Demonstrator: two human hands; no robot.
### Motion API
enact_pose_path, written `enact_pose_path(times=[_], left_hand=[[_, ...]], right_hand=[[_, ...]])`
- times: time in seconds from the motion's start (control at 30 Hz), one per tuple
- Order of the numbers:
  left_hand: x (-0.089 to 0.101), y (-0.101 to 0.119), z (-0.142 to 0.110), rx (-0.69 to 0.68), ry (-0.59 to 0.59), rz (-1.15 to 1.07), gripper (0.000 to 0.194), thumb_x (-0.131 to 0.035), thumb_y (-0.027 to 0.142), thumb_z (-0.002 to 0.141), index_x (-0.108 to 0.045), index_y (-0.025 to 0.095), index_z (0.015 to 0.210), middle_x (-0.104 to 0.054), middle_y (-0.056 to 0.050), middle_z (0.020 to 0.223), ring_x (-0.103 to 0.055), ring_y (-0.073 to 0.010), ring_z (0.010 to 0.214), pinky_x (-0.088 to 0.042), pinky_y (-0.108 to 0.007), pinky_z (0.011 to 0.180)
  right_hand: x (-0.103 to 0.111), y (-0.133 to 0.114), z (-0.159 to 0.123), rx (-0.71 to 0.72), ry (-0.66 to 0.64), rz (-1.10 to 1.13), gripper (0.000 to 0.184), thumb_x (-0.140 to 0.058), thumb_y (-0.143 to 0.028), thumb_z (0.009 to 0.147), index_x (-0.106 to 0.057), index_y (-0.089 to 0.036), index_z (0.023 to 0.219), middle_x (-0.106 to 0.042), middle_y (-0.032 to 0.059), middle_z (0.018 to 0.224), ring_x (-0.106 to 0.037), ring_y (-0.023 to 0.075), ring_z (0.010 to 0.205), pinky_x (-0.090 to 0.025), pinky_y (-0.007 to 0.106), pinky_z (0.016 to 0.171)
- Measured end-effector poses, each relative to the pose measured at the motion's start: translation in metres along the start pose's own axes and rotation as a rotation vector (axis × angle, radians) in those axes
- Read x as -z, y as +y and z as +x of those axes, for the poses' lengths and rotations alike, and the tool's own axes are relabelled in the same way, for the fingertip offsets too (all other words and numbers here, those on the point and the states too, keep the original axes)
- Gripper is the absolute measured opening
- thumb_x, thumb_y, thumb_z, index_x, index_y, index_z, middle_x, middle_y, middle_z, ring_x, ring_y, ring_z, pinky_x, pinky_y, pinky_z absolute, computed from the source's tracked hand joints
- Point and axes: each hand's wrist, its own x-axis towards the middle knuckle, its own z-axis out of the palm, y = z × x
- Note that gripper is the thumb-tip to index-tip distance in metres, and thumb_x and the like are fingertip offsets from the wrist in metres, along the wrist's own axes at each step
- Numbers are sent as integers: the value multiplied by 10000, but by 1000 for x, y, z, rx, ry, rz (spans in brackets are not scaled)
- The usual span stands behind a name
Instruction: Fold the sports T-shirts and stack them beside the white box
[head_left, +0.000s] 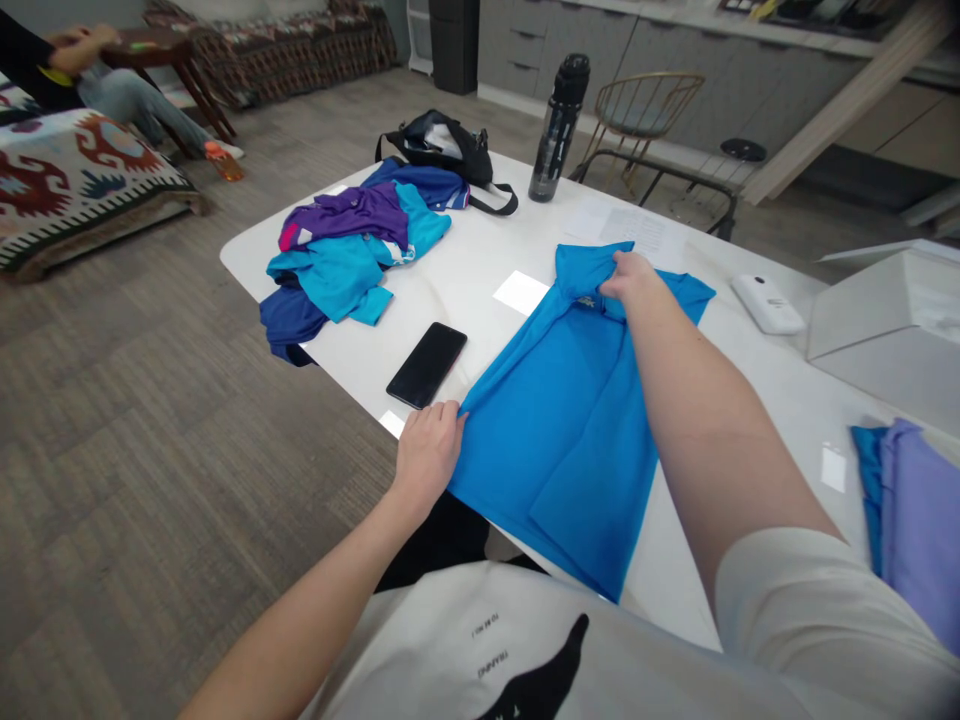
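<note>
A blue T-shirt (555, 410) lies spread on the white table (450, 270), its neck and sleeves at the far end and its hem hanging over the near edge. My left hand (431, 450) is closed, pinching the shirt's left side close to the hem. Up by the collar, my right hand (628, 275) grips the cloth near the neck, its fingertips partly turned away from view. Just beyond my left hand rests a black smartphone (427, 365).
Crumpled clothes (341, 245) and a black bag (442, 145) lie at the far left, beside an upright bottle (559, 130). Rightward are a white device (766, 303), a white box (885, 320) and folded garments (919, 510). Someone sits at the far left.
</note>
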Motion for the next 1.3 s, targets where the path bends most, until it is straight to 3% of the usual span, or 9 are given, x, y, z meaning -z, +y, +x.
enact_pose_path(times=[0.1,0.3,0.4,0.57,0.7,0.87,1.0,1.1,1.3], left_hand=[[19,11,-7,-14,-28,-22,392,-286,413,1090,-616,204,1073,-688,-51,918,-648,-202,742,-401,-310,596],[61,50,-26,-174,-12,-82,358,-312,354,1092,-627,201,1017,-641,-24,851,-607,-158,617,-314,-272,477],[53,76,-37,-286,-43,-149,326,-335,288,1084,-622,204,956,-616,-11,800,-594,-152,589,-331,-265,459],[10,106,-48,-384,-176,-179,211,-423,208,1044,-629,187,1005,-642,-26,814,-635,-185,636,-442,-270,482],[-5,108,-53,-421,-207,-175,225,-500,117,974,-623,157,1159,-672,-66,935,-670,-227,769,-557,-336,604],[-6,106,-57,-458,-87,-299,236,-499,86,962,-645,151,1136,-654,-64,913,-645,-229,801,-574,-397,709],[-17,110,-60,-532,12,-389,217,-507,108,978,-649,168,1131,-647,-57,907,-621,-220,808,-541,-388,712],[-24,111,-61,-571,6,-348,289,-533,103,962,-618,160,1232,-661,-73,979,-620,-246,856,-535,-427,745],[-18,108,-56,-619,140,-485,244,-528,94,971,-627,137,1190,-647,-70,915,-591,-209,794,-495,-369,712]], right_hand=[[10,-11,-8,-402,-317,401,567,-200,-291,1115,-699,-96,929,-747,88,798,-732,195,864,-599,395,765],[47,-26,-3,-424,-343,633,634,-100,-329,1117,-674,-89,996,-715,80,745,-702,163,800,-586,367,806],[65,-18,4,-426,-277,610,608,-127,-333,1118,-671,-95,990,-718,75,764,-698,167,803,-578,374,831],[80,13,10,-483,-99,483,483,-242,-303,1087,-687,-136,1002,-718,58,735,-708,207,784,-600,431,814],[79,37,11,-441,11,325,230,-509,-239,979,-671,-108,1077,-725,62,772,-708,216,755,-613,434,777],[84,63,9,-177,303,-39,314,-722,-157,807,-652,-99,1107,-705,100,955,-695,249,986,-593,404,844],[95,81,1,-103,312,-161,268,-744,-178,771,-674,-104,1019,-689,126,1026,-666,271,1075,-549,436,959],[101,88,-2,-103,310,-189,385,-754,-161,728,-664,-103,1098,-688,136,1122,-652,271,1107,-508,454,1014],[107,92,9,56,294,-103,385,-661,-173,767,-665,-111,1148,-706,99,1108,-640,254,1111,-486,425,1025]])
